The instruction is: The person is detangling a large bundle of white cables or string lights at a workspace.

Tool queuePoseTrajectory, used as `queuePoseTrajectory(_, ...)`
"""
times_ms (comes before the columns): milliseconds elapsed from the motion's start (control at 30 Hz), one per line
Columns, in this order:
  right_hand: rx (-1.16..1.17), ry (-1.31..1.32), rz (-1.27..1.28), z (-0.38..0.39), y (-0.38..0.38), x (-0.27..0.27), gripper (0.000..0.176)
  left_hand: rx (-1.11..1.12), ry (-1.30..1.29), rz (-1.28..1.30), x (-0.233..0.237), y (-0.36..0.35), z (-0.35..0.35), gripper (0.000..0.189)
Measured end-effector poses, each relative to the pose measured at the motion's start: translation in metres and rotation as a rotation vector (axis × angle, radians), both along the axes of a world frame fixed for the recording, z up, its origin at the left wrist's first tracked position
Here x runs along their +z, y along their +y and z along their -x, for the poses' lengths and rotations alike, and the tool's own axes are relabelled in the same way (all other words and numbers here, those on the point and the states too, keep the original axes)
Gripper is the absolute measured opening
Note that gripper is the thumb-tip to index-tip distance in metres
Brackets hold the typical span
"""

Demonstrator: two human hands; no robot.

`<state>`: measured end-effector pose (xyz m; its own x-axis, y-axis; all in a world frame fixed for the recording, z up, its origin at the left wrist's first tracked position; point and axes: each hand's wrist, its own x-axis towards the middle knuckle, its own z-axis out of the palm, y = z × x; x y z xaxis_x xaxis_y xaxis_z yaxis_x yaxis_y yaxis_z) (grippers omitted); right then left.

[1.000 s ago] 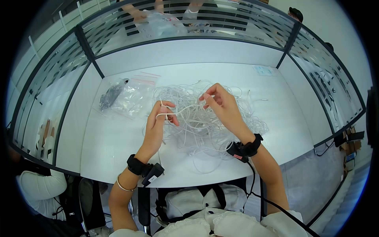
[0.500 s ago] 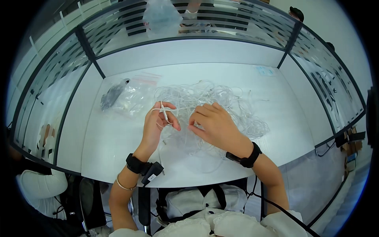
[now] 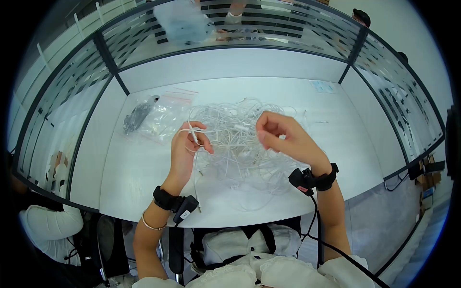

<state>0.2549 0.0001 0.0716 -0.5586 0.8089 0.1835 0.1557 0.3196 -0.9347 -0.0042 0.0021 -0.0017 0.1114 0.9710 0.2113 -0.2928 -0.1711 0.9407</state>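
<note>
A large tangle of thin white cables (image 3: 230, 113) is spread over the middle of the white table. At its left edge my left hand (image 3: 185, 146) is closed around a white cable (image 3: 193, 134), which crosses the fingers and trails down below the hand. My right hand (image 3: 290, 139) is over the right part of the tangle with its fingers curled and thumb pressed in. Whatever lies between those fingertips is too small to tell. Between the hands, a small white piece (image 3: 241, 128) shows among the strands.
Clear plastic zip bags (image 3: 165, 115) and a dark grey bundle in plastic (image 3: 139, 115) lie left of the tangle. A pale blue label (image 3: 323, 86) is at the back right. Low partitions (image 3: 230, 62) enclose the table. Beyond them, a person handles a plastic bag (image 3: 185, 24).
My right hand has moved right and turned, away from my left hand. My left hand has shifted slightly left, still holding the cable. Across the partition, the plastic bag has moved left.
</note>
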Motion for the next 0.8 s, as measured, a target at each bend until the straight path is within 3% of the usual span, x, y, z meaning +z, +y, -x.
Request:
queuePoseTrajectory(133,-0.145,0.09,0.01,-0.011,0.012,-0.004,0.013,0.03,-0.024,0.003,0.007,-0.003,0.001,0.039)
queuePoseTrajectory(233,-0.085,0.068,0.087,-0.018,0.005,0.011,0.014,0.016,-0.018,0.02,0.009,-0.004,0.003,0.036)
queuePoseTrajectory(367,0.246,-0.043,0.137,-0.017,0.0,0.009,0.015,0.028,-0.042,-0.007,0.006,-0.002,0.003,0.035)
queuePoseTrajectory(533,0.491,-0.185,0.033,-0.007,0.003,-0.009,0.014,0.004,-0.128,-0.049,0.004,0.0,0.004,0.032)
queuePoseTrajectory(633,0.477,-0.193,-0.016,-0.003,0.003,-0.012,0.014,-0.054,-0.192,-0.096,0.002,0.002,0.007,0.032)
queuePoseTrajectory(800,-0.092,-0.134,-0.084,-0.002,0.012,-0.009,0.019,-0.114,-0.243,-0.095,0.005,0.0,0.008,0.03)
